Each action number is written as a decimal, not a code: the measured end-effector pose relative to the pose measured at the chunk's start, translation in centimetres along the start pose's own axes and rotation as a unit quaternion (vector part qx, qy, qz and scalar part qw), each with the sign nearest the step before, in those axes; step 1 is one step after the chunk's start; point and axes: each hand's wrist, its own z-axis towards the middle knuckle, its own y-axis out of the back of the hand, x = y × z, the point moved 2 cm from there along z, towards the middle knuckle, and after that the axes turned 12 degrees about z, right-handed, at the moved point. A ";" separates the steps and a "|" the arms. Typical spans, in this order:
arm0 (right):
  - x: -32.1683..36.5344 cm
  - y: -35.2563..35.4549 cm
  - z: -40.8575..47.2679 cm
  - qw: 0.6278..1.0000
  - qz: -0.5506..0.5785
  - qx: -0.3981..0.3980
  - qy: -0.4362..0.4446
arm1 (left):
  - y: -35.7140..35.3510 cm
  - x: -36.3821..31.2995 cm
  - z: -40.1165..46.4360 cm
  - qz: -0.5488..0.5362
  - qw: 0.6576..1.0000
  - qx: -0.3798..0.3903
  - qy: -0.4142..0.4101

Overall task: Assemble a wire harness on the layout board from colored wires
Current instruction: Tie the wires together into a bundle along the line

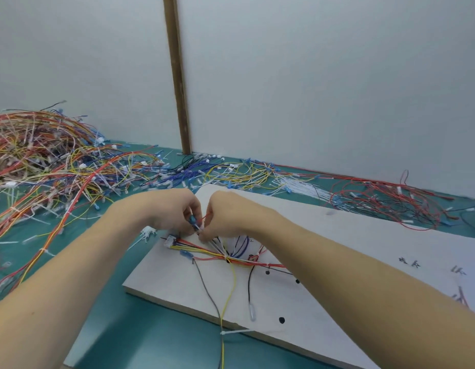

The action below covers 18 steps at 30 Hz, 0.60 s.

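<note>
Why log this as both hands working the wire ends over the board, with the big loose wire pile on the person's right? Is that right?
Not quite. The head view shows the left hand and right hand pinching wire ends over the layout board, but the big loose wire pile lies on the person's left.

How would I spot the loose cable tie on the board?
Find the white layout board on the teal table. Follow the yellow wire down to the board's near edge. There the white cable tie wraps it, the only tie there, its tail pointing right.
</note>
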 end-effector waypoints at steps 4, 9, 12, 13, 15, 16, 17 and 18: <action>0.3 -0.8 -0.2 0.999 -0.018 -0.035 0.003 | 0.5 -0.7 0.2 0.056 0.998 -0.005 0.004; -0.2 -1.2 -0.8 0.997 0.074 -0.029 -0.017 | 0.1 -0.7 -0.4 0.013 0.998 -0.060 -0.012; -0.7 -0.5 -1.4 0.984 0.174 -0.013 -0.025 | 0.0 -0.3 -1.3 -0.072 0.989 -0.130 -0.015; -0.8 -0.2 -1.7 0.979 0.203 -0.008 -0.023 | -0.1 0.1 -1.8 -0.122 0.982 -0.142 -0.007; -1.1 0.2 -2.2 0.974 0.226 -0.010 -0.013 | -0.7 1.0 -3.1 -0.184 0.977 -0.107 0.010; -1.1 0.4 -2.3 0.974 0.226 -0.015 -0.005 | -1.0 1.4 -3.9 -0.184 0.981 -0.061 0.012; -1.2 0.6 -2.4 0.974 0.228 -0.021 0.005 | -1.3 1.8 -4.8 -0.166 0.986 -0.019 0.009; -1.2 0.8 -2.4 0.972 0.234 -0.027 0.013 | -1.5 2.2 -5.4 -0.134 0.991 0.008 0.005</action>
